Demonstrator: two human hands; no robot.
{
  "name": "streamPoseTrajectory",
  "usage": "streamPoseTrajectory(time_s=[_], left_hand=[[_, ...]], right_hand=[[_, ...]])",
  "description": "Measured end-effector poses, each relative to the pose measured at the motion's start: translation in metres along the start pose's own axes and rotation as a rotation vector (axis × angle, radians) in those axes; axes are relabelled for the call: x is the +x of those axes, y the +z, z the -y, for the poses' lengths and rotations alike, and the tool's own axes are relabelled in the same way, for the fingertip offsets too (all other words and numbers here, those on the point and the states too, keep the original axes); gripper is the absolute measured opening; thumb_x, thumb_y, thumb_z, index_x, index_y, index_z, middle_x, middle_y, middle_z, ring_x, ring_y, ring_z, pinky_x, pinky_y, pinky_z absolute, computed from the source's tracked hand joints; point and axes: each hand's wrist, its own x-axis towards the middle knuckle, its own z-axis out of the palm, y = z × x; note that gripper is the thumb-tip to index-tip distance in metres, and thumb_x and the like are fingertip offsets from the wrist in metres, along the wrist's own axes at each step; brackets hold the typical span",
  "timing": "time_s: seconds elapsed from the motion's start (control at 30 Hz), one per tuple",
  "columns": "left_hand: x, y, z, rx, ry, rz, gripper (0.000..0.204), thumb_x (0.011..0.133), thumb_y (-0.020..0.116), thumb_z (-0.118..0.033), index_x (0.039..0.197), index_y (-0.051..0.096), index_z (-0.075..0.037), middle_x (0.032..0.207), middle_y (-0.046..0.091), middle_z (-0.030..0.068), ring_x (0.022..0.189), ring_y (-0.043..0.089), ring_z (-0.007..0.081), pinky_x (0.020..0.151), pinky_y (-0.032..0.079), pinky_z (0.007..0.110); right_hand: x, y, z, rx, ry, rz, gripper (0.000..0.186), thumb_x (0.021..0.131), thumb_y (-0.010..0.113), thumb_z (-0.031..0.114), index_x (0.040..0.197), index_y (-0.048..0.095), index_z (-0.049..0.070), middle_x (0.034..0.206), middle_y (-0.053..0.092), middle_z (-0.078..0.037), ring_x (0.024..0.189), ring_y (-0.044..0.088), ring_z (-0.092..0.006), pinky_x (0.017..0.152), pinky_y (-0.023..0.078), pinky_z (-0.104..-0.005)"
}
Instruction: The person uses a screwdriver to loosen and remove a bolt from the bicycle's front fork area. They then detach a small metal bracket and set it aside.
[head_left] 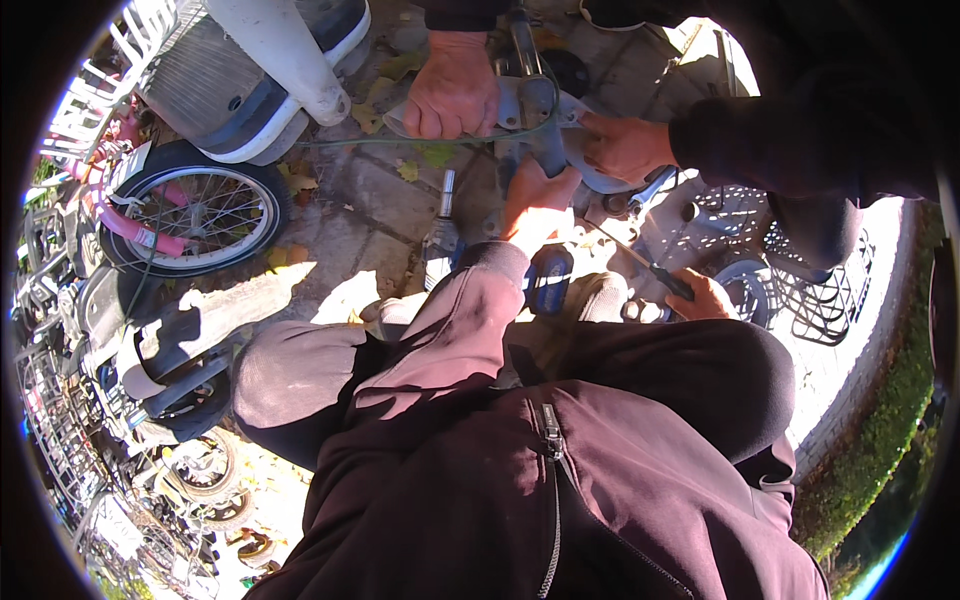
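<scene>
My left hand (540, 203) is closed round the lower end of a grey metal tube (547, 150). In my right hand (708, 297) is the black handle of a screwdriver (672, 283), its thin shaft slanting up and left toward small parts on the ground. Across from me, another person's fist (452, 92) presses on a flat grey piece (508, 112) beside the tube. That person's other hand (630, 148) rests on the tube's right side. A thin green cord (400, 141) runs to the tube from the left. My left fingertips are partly hidden.
A small spoked wheel (205, 215) with pink tubing and a grey scooter footboard (215, 85) stand at the left. Before my knees lie a socket tool (445, 200) and a blue-black object (550, 280). Wire baskets (820, 290) sit at the right, on paving with dry leaves.
</scene>
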Motion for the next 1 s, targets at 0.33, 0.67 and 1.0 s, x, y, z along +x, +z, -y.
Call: streamPoseTrajectory(time_s=[0.33,0.67,1.0], left_hand=[[0.009,0.000,0.013,0.106,-0.039,-0.068,0.058,0.078,0.068,-0.041,0.108,0.058,0.007,0.094,0.066,0.0282,0.089,0.067,0.0378,0.081,0.050,0.042],[0.004,-0.009,0.006,-0.176,0.074,0.051,0.054,0.079,0.069,-0.034,0.110,0.056,0.008,0.099,0.065,0.0202,0.089,0.063,0.0269,0.081,0.049,0.038],[-0.013,-0.025,0.007,-0.268,0.194,-0.147,0.038,0.083,0.069,-0.030,0.098,0.061,0.005,0.090,0.068,0.0148,0.083,0.064,0.0232,0.079,0.050,0.036]], right_hand=[[-0.019,-0.051,0.021,0.076,0.023,0.137,0.037,0.089,0.069,0.025,0.118,0.064,0.003,0.090,0.068,-0.011,0.084,0.063,-0.0189,0.076,0.049,-0.0348],[-0.054,-0.155,0.120,0.052,-0.221,-0.050,0.030,0.090,0.064,0.014,0.117,0.057,0.003,0.084,0.057,-0.005,0.077,0.050,-0.0110,0.072,0.043,-0.0285],[-0.042,-0.185,0.212,-0.019,-0.469,-0.263,0.024,0.088,0.067,0.005,0.110,0.063,-0.003,0.088,0.060,-0.002,0.077,0.056,-0.0068,0.067,0.045,-0.0229]])
